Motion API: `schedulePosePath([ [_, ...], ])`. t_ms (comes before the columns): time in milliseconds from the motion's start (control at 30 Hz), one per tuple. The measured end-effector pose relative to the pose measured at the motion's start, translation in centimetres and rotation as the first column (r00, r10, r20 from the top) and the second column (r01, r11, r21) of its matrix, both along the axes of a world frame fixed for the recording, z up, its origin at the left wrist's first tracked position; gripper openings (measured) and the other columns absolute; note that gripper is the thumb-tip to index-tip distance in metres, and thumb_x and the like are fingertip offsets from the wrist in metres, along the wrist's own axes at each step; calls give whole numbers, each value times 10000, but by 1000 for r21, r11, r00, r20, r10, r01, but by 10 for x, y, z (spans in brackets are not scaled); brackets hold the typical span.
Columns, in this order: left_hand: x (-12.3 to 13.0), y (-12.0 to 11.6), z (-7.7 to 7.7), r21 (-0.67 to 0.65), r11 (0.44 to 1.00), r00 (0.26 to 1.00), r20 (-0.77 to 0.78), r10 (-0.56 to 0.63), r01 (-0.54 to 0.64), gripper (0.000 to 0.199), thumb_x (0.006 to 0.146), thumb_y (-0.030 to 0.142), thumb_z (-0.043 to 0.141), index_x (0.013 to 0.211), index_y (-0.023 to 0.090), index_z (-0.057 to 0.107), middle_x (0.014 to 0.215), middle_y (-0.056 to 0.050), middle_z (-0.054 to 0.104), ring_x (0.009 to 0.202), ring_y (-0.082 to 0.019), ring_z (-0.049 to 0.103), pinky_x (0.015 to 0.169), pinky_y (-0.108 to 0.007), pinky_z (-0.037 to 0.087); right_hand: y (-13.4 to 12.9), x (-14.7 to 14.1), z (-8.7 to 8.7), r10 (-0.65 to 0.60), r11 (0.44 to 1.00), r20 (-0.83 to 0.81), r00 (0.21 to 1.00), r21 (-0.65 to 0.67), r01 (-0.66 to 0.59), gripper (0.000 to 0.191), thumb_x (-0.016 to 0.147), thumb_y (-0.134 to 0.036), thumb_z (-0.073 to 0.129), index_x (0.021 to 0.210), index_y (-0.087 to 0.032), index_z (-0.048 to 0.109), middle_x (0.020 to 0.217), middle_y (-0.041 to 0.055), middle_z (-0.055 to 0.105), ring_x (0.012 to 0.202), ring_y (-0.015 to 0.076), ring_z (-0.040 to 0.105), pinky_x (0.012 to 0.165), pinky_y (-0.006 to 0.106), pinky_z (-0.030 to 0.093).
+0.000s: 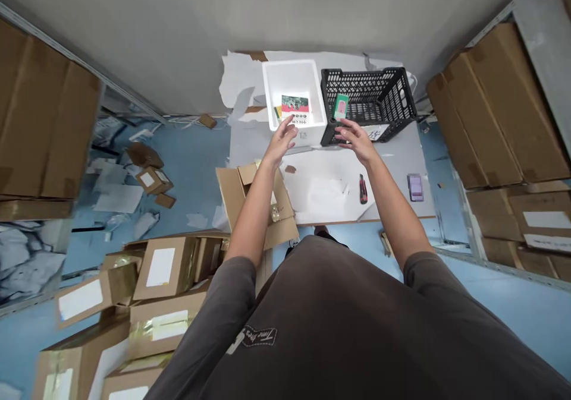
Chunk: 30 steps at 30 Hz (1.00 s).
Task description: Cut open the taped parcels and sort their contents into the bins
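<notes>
In the head view, reaching with the left hand toward the near rim of the white bin, at the far edge of the desk, and spreading its grip with fingers slightly curled, just beside the red-and-white book lying inside. Reaching likewise with the right hand to the near left corner of the black crate, just right of the bin, and spreading that grip too, close to the green packet at the crate's left end. Touching or merely hovering at either container: cannot tell. Lying near the desk's near edge, right of its middle: a red-and-black cutter; toward the near right corner, a purple-screened phone. Standing open at the near left corner: a cardboard box.
</notes>
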<state>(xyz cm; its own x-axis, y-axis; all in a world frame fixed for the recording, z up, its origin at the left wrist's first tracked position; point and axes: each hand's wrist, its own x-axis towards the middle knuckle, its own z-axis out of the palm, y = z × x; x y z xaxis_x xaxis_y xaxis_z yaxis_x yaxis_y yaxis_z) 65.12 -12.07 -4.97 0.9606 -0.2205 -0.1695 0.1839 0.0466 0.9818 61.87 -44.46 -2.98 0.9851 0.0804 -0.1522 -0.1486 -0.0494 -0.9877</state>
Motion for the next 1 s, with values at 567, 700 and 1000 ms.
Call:
schedulePosePath([
  [567, -218, -129, -231, 862, 503, 936, -226, 269, 64, 889, 923, 276, 787, 1743, 260, 446, 1861, -169, 331, 1727, -462, 255, 1324, -650, 391, -34, -172, -279, 145, 699, -200, 969, -672, -244, 719, 921, -441, 767, 1587, -193, 659, 1608, 202, 605, 1493, 394, 555, 1296, 624, 448],
  [700, -233, -125, -253, 910, 414, 969, -79, 234, -26, 546, 997, 205, 647, 1542, 232, 669, 1694, -181, 557, 1619, -424, 417, 1280, -628, 435, -37, -182, -317, 158, 550, -149, 976, -808, -212, 567, 985, -351, 692, 1531, -197, 704, 1629, 201, 550, 1507, 418, 509, 1304, 648, 433],
  [1000, -248, -140, -227, 566, 758, 936, 80, 342, -325, 323, 998, 142, 634, 1261, 214, 806, 1269, -136, 817, 1275, -305, 715, 1211, -475, 540, -35, -182, -268, 80, 650, 160, 984, -756, 70, 199, 1042, -308, 647, 1020, -251, 836, 1210, 144, 681, 1223, 359, 631, 1118, 602, 572],
])
